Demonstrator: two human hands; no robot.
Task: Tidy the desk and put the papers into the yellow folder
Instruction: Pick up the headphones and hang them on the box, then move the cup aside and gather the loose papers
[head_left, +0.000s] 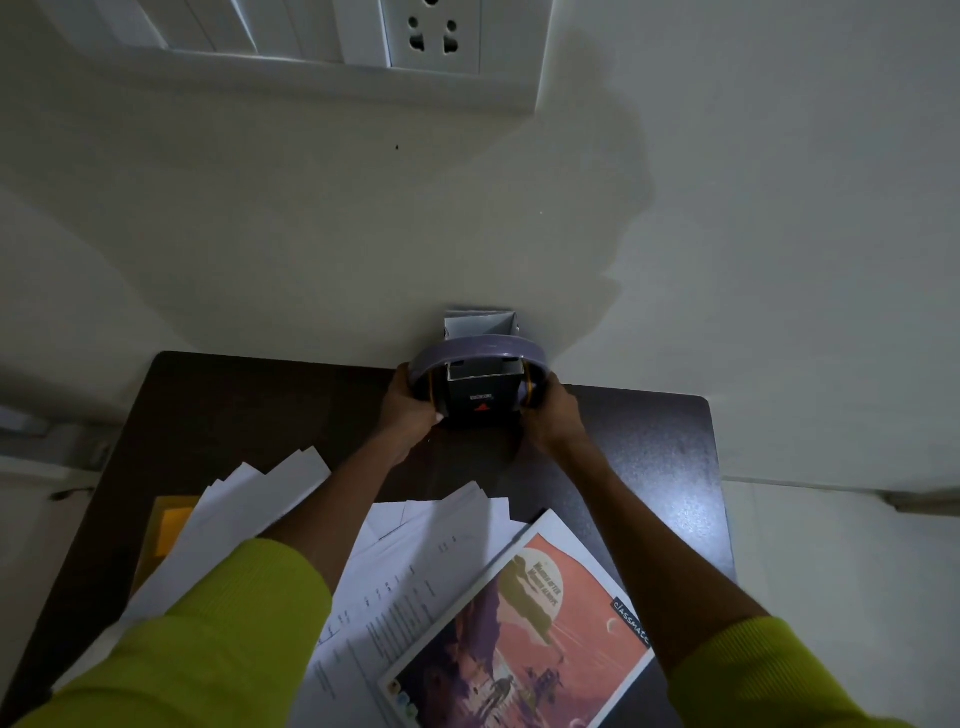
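On a dark desk (649, 447) against the wall, loose papers (415, 561) are spread at the near side, overlapped by a notebook (540, 613); the yellow folder (169, 525) is mostly buried beneath them. Purple headphones (480, 348) are draped over an open-topped black box (480, 400), gripped by left hand (410, 408) and right hand (553, 415), both closed on the earcups. Risk: the light box may be tipped if the band is released unevenly.

Purple headphones (480, 347), dark desk (649, 441), white papers (260, 499).
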